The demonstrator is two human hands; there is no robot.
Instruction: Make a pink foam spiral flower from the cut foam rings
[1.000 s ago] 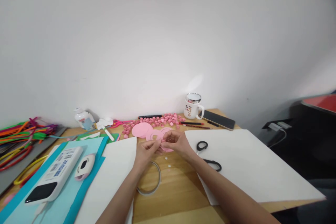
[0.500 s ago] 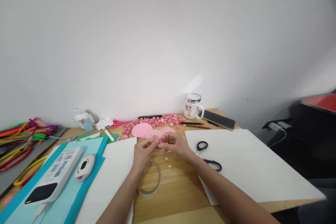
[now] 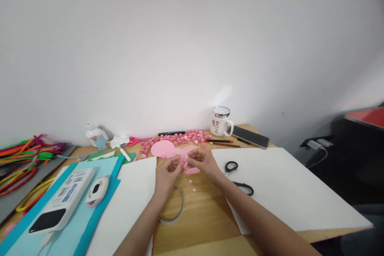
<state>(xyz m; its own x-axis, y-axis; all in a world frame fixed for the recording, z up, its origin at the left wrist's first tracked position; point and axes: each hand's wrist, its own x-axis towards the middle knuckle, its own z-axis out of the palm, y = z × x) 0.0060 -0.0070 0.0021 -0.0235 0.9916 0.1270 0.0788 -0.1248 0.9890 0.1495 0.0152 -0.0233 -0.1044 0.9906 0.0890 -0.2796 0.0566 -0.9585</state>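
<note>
My left hand (image 3: 168, 175) and my right hand (image 3: 203, 161) are close together over the wooden table (image 3: 204, 216), thumbs and fingers pinched. A small pink bit seems to show between the fingertips, but it blends with the pink paper circles (image 3: 162, 149) behind, so its kind is unclear. Below my left hand lies a roll of tape (image 3: 183, 204) on its side. Two tiny white scraps (image 3: 194, 190) rest below my right hand. Past the circles spreads a pile of small folded pink pieces (image 3: 180, 140).
Black-handled scissors (image 3: 246, 189) lie partly on white paper (image 3: 288, 188) at right. A mug (image 3: 220, 122), phone (image 3: 250, 137) and pens (image 3: 220, 141) stand or lie at the back. On the left are a white device (image 3: 63, 200), a bottle (image 3: 97, 137) and coloured pipe cleaners (image 3: 27, 154).
My fingertips have drawn slightly apart, the left hand turning a little more upright. More of the pink paper circles behind shows between and under them. The other things stay in place.
</note>
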